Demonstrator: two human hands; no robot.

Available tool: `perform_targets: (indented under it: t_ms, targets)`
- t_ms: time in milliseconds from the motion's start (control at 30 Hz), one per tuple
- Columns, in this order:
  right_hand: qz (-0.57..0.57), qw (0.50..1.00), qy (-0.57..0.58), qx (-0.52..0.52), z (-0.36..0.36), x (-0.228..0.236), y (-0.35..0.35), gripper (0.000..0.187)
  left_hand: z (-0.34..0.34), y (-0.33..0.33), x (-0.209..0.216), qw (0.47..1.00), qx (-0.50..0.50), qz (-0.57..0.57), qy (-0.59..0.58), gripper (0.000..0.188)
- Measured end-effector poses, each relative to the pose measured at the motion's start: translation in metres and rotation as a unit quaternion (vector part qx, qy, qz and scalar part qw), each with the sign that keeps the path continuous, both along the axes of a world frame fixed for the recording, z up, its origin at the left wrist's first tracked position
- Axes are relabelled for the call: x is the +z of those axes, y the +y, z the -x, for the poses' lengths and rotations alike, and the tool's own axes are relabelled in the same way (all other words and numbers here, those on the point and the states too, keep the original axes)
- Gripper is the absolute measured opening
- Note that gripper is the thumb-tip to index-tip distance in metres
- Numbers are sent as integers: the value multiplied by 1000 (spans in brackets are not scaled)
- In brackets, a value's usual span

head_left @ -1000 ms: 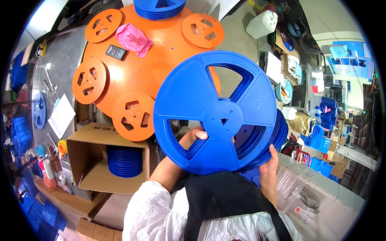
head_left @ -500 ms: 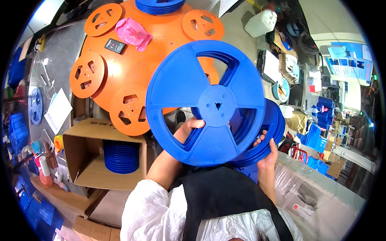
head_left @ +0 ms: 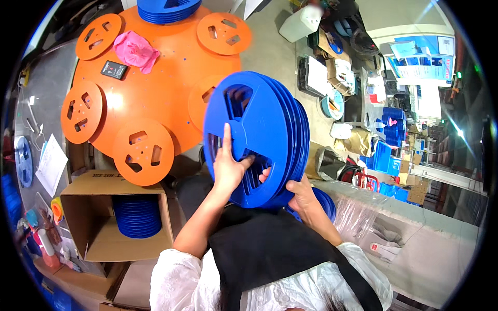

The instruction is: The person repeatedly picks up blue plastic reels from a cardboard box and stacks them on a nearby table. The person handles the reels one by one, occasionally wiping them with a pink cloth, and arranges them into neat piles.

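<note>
A stack of blue plastic reels (head_left: 270, 140) is tilted on edge in front of my body, its flat front face turned to the left. My left hand (head_left: 229, 168) presses on that face, the index finger stretched up near the hub and the thumb at a cut-out window. My right hand (head_left: 302, 196) grips the stack's lower right rim, with some fingertips showing through the window. Behind my right hand, more blue reels (head_left: 325, 203) show in part under the stack.
At the left, an opened cardboard box (head_left: 78, 223) lies on its side with a pile of blue reels (head_left: 136, 217) inside. Beyond is a round orange table (head_left: 155, 88) bearing several orange discs (head_left: 143, 153), a pink bag (head_left: 136, 51), a black device (head_left: 114, 70) and blue reels (head_left: 168, 10).
The held reels have turned from facing up to standing more on edge, showing several rims. My left hand came onto the front face; my right hand shifted left along the rim. The view swung right.
</note>
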State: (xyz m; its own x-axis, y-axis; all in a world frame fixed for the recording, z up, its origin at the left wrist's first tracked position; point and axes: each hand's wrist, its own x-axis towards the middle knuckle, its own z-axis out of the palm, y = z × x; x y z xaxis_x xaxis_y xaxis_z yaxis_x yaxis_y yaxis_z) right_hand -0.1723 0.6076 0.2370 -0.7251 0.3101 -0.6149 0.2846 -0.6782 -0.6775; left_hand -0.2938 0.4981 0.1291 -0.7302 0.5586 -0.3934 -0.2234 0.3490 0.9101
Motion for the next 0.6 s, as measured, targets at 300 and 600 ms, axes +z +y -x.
perform_targets:
  t_ms: [300, 600]
  targets:
    - [-12, 997, 9, -70, -17, -17, 12, 67, -3, -17, 5, 999, -14, -37, 0, 99]
    - [4, 989, 13, -150, -39, -24, 33, 55, 59, -85, 46, 771, 114, -462, -423, 77]
